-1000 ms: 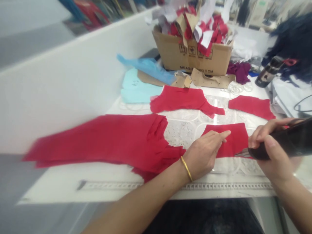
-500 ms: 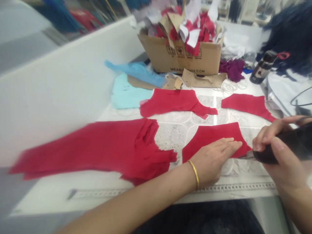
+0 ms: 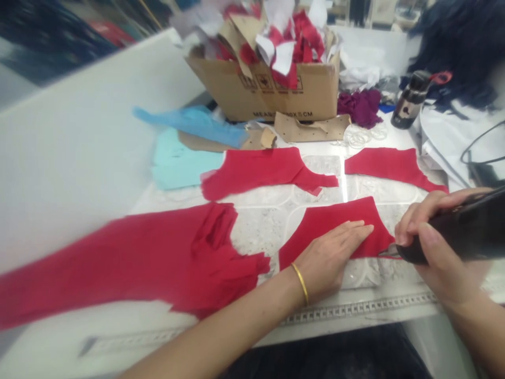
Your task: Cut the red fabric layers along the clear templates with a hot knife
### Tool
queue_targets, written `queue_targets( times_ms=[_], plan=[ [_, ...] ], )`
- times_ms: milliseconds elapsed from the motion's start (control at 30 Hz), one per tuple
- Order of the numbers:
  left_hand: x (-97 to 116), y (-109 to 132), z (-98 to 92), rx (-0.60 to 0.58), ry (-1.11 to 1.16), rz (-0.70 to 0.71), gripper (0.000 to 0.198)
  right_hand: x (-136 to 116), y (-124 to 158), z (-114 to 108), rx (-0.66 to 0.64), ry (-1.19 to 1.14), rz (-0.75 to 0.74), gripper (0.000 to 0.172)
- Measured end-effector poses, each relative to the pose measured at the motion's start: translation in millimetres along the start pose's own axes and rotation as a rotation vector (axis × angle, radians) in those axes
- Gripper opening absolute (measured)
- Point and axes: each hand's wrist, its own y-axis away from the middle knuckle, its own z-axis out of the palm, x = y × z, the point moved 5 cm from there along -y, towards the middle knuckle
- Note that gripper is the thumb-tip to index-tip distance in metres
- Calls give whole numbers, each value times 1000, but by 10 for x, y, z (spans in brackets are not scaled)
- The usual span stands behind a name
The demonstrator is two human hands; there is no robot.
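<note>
My left hand (image 3: 331, 255) lies flat, fingers stretched out, pressing on a small red fabric piece (image 3: 335, 221) on the white table (image 3: 130, 329). My right hand (image 3: 430, 247) is wrapped round a black hand tool (image 3: 461, 231) whose metal tip touches the right corner of that piece. A big stack of red fabric (image 3: 138, 258) lies to the left. Two more red cut pieces (image 3: 260, 171) (image 3: 389, 164) lie farther back.
A cardboard box (image 3: 276, 89) stuffed with red, white and brown scraps stands at the back. Light blue fabric (image 3: 181, 158), brown pattern card (image 3: 311, 129), purple cloth (image 3: 361, 105) and a dark bottle (image 3: 412, 100) lie around it. A ruler strip (image 3: 355, 308) runs along the table's front edge. A white partition (image 3: 79, 152) bounds the left.
The view has swung left, so everything sits farther right and lower. My left hand has slid a little along the small red piece; the tool tip stays at its right corner.
</note>
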Motion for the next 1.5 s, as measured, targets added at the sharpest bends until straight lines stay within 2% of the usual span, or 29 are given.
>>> queue_targets(
  times_ms=[200, 400, 633, 700, 800, 933, 1067, 1167, 1267, 1367, 1400, 1433, 1467, 1500],
  plan=[
    [-20, 18, 0, 9, -4, -7, 65, -177, -24, -82, 18, -164, -55, 28],
    [-32, 17, 1, 10, -17, -9, 70, -211, -5, -314, 89, -110, -68, 27],
    [92, 77, -219, 58, -216, 1, 59, -145, 17, -394, 155, -111, -59, 23],
    [71, 166, -325, 74, -308, -48, 48, -137, 18, -398, 139, -114, -52, 24],
    [-67, 363, -495, 136, -452, -202, 36, -148, 10, -431, 159, -128, -65, 27],
    [-273, 591, -627, 164, -581, -382, 37, -156, -5, -483, 241, -116, -121, 29],
    [-346, 617, -612, 84, -445, -436, 32, -132, 16, -528, 323, 54, -113, 33],
    [-304, 549, -596, 53, -260, -464, 28, -104, 62, -634, 340, 251, -64, 46],
    [-254, 486, -658, 130, -36, -546, 22, 5, 83, -779, 189, 500, 8, 61],
    [-233, 478, -753, 229, 176, -606, 18, 189, 107, -809, -133, 762, -28, 42],
    [-232, 491, -787, 265, 210, -615, 16, 271, 139, -770, -276, 765, -29, 41],
    [-235, 509, -819, 298, 226, -622, 13, 322, 175, -735, -346, 743, -51, 41],
    [-241, 530, -850, 329, 223, -629, 10, 394, 230, -661, -475, 724, -30, 36],
    [-251, 545, -877, 347, 212, -635, 7, 450, 274, -605, -527, 743, 2, 34]
  ],
)
